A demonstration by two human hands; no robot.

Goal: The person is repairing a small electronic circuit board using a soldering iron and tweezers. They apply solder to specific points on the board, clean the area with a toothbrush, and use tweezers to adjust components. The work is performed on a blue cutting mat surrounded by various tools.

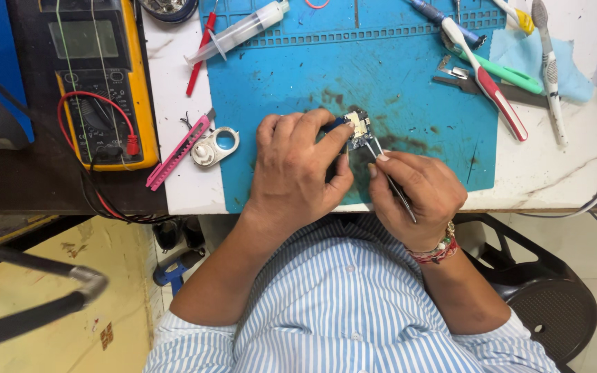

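Note:
A small circuit board [359, 126] with a blue body rests over the stained blue work mat [409, 83]. My left hand [298, 169] pinches it between thumb and fingers near the mat's front edge. My right hand [419, 190] grips thin metal tweezers [390, 176], and their tips touch the board's near side. Part of the board is hidden under my left fingers.
A yellow multimeter [101, 76] with red and black leads sits at the left. A pink cutter [177, 152] and metal ring tool [214, 146] lie beside the mat. A syringe [240, 31], toothbrushes [492, 86], a second toothbrush [551, 69] and a blue cloth [575, 76] lie at the back.

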